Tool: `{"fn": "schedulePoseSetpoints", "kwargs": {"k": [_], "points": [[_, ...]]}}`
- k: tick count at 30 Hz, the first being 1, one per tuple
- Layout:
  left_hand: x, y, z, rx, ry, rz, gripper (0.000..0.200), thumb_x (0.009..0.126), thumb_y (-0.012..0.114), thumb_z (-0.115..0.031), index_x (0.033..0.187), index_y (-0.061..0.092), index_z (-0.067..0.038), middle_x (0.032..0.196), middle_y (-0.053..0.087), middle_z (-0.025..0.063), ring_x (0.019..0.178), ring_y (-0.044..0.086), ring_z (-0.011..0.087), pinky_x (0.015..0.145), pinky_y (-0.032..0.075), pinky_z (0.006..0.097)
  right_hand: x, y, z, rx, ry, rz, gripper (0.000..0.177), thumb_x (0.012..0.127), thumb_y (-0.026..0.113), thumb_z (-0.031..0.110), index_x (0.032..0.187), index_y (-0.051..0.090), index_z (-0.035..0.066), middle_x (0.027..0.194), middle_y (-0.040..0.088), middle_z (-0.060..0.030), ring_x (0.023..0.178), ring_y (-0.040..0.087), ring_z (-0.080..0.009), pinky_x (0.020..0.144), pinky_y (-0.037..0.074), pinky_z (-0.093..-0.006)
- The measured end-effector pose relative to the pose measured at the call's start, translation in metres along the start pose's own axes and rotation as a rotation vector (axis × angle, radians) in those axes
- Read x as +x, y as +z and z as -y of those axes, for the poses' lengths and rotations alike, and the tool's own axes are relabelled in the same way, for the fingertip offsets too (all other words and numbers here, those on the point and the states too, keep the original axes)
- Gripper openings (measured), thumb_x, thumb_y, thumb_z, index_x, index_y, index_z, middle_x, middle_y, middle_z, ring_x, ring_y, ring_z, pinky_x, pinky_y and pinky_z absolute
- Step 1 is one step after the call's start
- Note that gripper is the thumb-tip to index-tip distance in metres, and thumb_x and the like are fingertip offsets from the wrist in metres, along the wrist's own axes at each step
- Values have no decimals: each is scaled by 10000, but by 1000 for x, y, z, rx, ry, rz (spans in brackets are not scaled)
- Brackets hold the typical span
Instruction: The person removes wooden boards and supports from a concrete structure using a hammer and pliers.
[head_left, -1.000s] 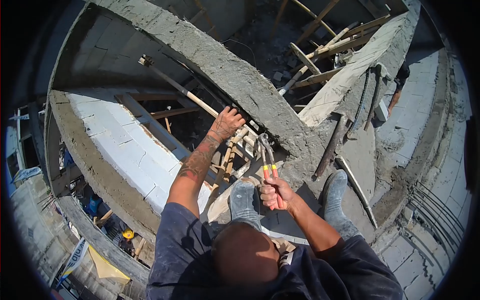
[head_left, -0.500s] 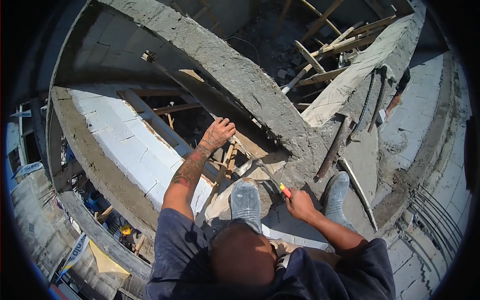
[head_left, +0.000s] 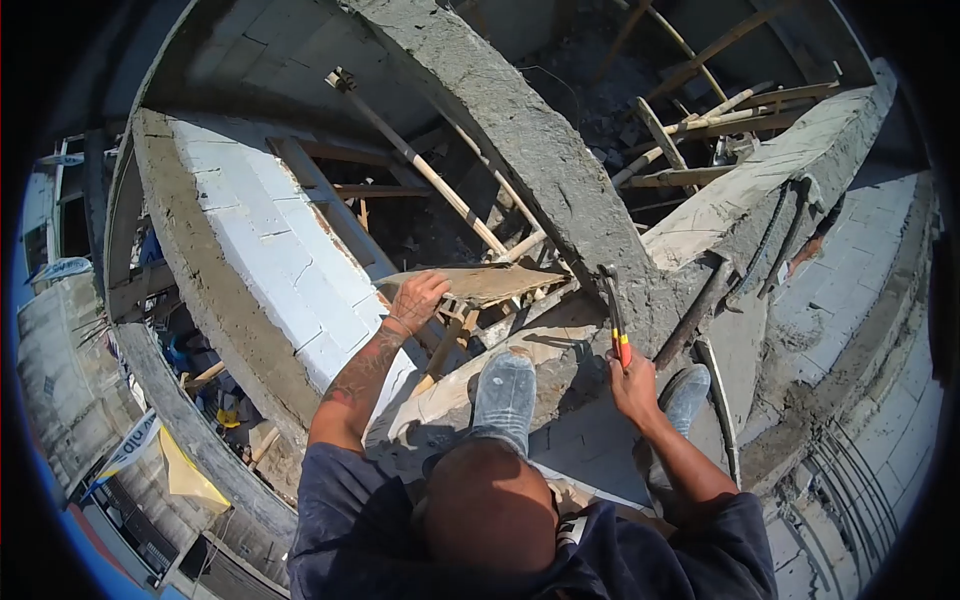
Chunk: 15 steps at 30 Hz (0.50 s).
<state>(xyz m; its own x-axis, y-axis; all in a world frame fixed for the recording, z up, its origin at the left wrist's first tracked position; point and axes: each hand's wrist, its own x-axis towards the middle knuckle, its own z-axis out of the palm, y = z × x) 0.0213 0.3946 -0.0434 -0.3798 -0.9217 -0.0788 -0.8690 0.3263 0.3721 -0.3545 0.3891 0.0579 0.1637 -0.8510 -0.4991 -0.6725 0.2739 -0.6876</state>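
Note:
My left hand [head_left: 420,298], fingers curled, grips the left end of a plywood board [head_left: 490,283]. The board spans from that hand to the foot of the rough concrete beam [head_left: 530,130], above wooden supports. In my right hand [head_left: 633,383] is a claw hammer [head_left: 616,318] with a red and yellow handle. Its metal head points away from me and overlaps the lower side of the beam near the corner. My left boot [head_left: 505,392] stands between the two hands, just below the board.
Bamboo poles [head_left: 430,175] and timbers cross the dark opening below. White block wall [head_left: 270,240] runs along the left. A rusty metal pipe [head_left: 693,312] and bent rebar [head_left: 765,240] project from the concrete at right. Part of another person's arm [head_left: 806,252] shows farther right.
The plywood board has come away from the beam's side and tipped flatter, exposing bamboo poles behind. My left hand moved down and left with it; the hammer swung rightward to the beam.

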Motion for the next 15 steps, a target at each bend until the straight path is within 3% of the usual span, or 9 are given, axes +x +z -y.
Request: {"fn": "schedulePoseSetpoints", "kwargs": {"k": [4, 8, 10, 11, 12, 14, 15], "points": [[-1, -2, -17, -164, -55, -24, 357, 554, 597, 29, 904, 571, -40, 949, 596, 85, 832, 578, 256, 689, 491, 331, 22, 0, 1, 79, 89, 35, 136, 809, 515, 95, 831, 538, -37, 610, 531, -172, 552, 550, -288, 541, 427, -365], [-42, 5, -29, -195, -318, -185, 271, 607, 548, 48, 852, 611, -47, 896, 627, 114, 836, 601, 274, 716, 497, 357, 23, -17, 16, 153, 137, -17, 148, 836, 518, 115, 795, 527, -27, 560, 502, -45, 499, 490, -104, 474, 391, -265], [-59, -6, -32, -359, -520, -346, 156, 738, 567, -83, 865, 605, 0, 860, 631, 138, 830, 604, 302, 718, 481, 355, 22, -22, 13, 183, 170, -46, 150, 841, 513, 127, 808, 521, -18, 577, 507, -36, 507, 495, -95, 476, 393, -249], [-66, -3, -29, -364, -525, -432, 231, 811, 542, -217, 858, 609, -1, 855, 630, 131, 809, 605, 302, 669, 476, 369, 22, -23, 12, 179, 161, -33, 150, 841, 513, 127, 808, 521, -18, 577, 507, -36, 507, 495, -95, 476, 393, -249], [-72, -1, -26, -362, -537, -443, 231, 811, 542, -217, 858, 609, -1, 855, 630, 131, 809, 605, 302, 669, 476, 369, 22, -24, 10, 187, 187, -25, 151, 844, 507, 132, 818, 518, -16, 587, 509, -34, 511, 497, -96, 476, 396, -246], [-87, -1, -18, -211, -855, -556, 324, 822, 555, -297, 795, 607, 21, 790, 625, 147, 721, 600, 287, 615, 449, 371, 24, -26, 12, 190, 202, -8, 153, 847, 501, 137, 829, 515, -14, 597, 511, -31, 514, 500, -96, 476, 399, -244], [-89, -20, -13, -233, -1126, -500, 392, 818, 568, -321, 698, 569, 52, 665, 570, 165, 598, 535, 274, 556, 406, 379, 24, -27, 14, 184, 231, 11, 157, 849, 495, 141, 830, 512, -14, 606, 513, -34, 515, 501, -97, 477, 403, -246]]}}
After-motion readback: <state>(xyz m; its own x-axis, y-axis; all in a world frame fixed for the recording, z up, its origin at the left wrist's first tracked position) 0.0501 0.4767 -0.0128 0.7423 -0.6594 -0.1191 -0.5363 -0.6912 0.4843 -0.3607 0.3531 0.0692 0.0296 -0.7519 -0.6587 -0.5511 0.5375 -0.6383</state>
